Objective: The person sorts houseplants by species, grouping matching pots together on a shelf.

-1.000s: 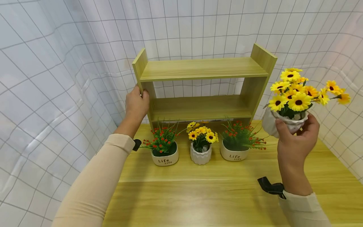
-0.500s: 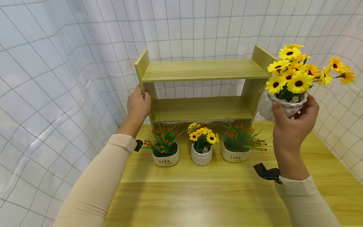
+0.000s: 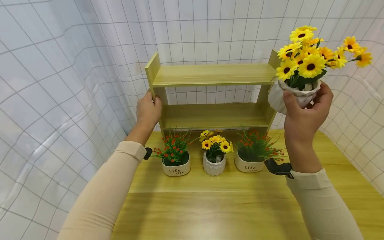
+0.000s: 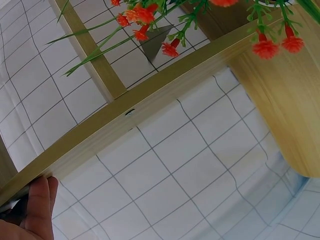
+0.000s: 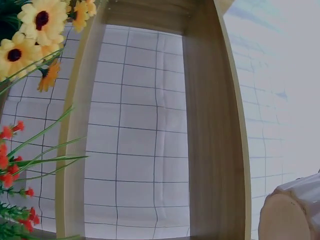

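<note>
My left hand grips the left side panel of a wooden shelf rack in the head view. Its fingers wrap the panel's edge at the lower left of the left wrist view. With my right hand I hold a white flowerpot of yellow sunflowers up in the air. The pot overlaps the rack's right side panel in the head view, and the thumb lies on its near side. At the lower right of the right wrist view, only part of that pot and the thumb show.
Before the rack stand a red-flowered planter marked "Life", a small white pot of sunflowers and another red-flowered planter. They rest on a wooden table. A white gridded curtain surrounds it.
My right hand has risen with the sunflower pot and shifted slightly left, from below the rack's upper board to about its height. My left hand keeps its grip on the rack.
</note>
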A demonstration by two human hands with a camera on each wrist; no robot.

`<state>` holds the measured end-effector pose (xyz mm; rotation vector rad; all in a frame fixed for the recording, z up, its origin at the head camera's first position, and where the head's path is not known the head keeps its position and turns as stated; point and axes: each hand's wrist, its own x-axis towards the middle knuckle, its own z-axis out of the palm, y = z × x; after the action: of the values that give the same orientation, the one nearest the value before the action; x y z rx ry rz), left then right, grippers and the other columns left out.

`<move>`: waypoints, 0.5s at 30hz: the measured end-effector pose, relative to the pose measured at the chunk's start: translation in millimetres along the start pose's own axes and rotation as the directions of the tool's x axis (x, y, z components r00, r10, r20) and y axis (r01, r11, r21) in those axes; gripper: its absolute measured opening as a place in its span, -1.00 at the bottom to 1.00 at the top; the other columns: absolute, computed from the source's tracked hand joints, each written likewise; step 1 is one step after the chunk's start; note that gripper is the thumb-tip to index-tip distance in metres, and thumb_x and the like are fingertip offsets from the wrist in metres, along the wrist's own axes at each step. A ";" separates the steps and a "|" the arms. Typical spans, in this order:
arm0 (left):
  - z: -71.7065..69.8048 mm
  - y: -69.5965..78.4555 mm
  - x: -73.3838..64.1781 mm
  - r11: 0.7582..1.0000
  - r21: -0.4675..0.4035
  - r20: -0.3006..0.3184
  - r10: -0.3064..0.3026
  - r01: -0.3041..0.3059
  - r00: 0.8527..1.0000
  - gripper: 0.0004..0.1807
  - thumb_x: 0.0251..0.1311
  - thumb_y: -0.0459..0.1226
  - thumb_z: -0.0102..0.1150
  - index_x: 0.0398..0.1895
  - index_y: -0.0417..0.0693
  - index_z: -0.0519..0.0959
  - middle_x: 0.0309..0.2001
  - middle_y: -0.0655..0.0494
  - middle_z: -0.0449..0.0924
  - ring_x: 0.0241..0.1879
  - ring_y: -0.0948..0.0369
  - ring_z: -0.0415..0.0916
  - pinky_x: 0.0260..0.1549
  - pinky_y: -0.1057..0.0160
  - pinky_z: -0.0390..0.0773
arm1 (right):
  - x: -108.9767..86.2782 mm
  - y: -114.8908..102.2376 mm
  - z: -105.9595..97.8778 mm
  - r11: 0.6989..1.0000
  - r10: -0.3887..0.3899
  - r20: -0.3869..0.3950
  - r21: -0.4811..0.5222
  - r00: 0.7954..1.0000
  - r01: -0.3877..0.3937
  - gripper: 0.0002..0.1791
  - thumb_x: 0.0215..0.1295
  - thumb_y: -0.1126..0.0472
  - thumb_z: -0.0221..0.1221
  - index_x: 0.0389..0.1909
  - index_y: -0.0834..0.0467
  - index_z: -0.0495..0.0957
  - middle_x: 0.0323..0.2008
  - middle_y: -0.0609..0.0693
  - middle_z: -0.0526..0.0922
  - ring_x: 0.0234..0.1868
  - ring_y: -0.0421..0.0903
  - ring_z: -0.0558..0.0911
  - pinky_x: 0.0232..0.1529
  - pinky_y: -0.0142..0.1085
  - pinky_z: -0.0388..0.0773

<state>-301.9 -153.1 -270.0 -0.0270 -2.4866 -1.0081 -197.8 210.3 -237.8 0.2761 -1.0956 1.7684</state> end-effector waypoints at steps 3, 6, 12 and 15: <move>-0.2 -0.6 0.1 1.000 0.001 -0.004 0.005 -0.005 1.000 -0.66 0.48 -0.14 -0.20 0.02 -0.21 0.45 -0.13 -0.25 0.63 -0.30 -0.10 0.57 -0.39 -0.02 0.55 | 2.9 1.6 5.4 1.000 0.011 0.010 -0.019 1.000 -0.011 -0.26 -0.13 0.49 0.42 0.16 0.28 0.38 0.14 0.21 0.42 0.15 0.10 0.46 0.09 -0.17 0.48; 0.5 -1.0 -0.2 1.000 0.003 -0.008 0.009 -0.009 1.000 -0.66 0.48 -0.15 -0.20 0.02 -0.21 0.46 -0.13 -0.25 0.63 -0.32 -0.10 0.56 -0.41 -0.01 0.55 | 6.0 4.8 9.1 0.999 0.016 0.029 -0.042 0.999 -0.014 -0.24 -0.14 0.44 0.45 0.17 0.26 0.38 0.13 0.19 0.42 0.14 0.10 0.46 0.09 -0.18 0.49; 0.6 -0.2 -0.3 1.000 0.005 -0.018 0.011 -0.011 1.000 -0.65 0.48 -0.15 -0.19 0.06 -0.20 0.46 -0.08 -0.25 0.63 -0.28 -0.11 0.57 -0.38 -0.03 0.55 | 13.1 7.5 18.5 0.996 0.023 0.060 -0.083 0.998 -0.018 -0.23 -0.14 0.36 0.48 0.17 0.24 0.39 0.10 0.16 0.42 0.11 0.08 0.49 0.08 -0.19 0.50; 0.8 -0.5 0.9 1.000 0.012 -0.027 0.022 -0.022 0.999 -0.65 0.48 -0.15 -0.19 0.09 -0.19 0.46 -0.06 -0.26 0.64 -0.24 -0.13 0.59 -0.33 -0.07 0.55 | 15.8 7.8 23.4 0.994 0.026 0.073 -0.111 0.997 -0.018 -0.25 -0.12 0.35 0.48 0.18 0.24 0.39 0.10 0.15 0.42 0.09 0.06 0.49 0.06 -0.21 0.50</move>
<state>-303.1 -153.1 -270.4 -0.0369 -2.4616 -0.9789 -218.5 201.2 -219.1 0.2647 -1.2489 1.7219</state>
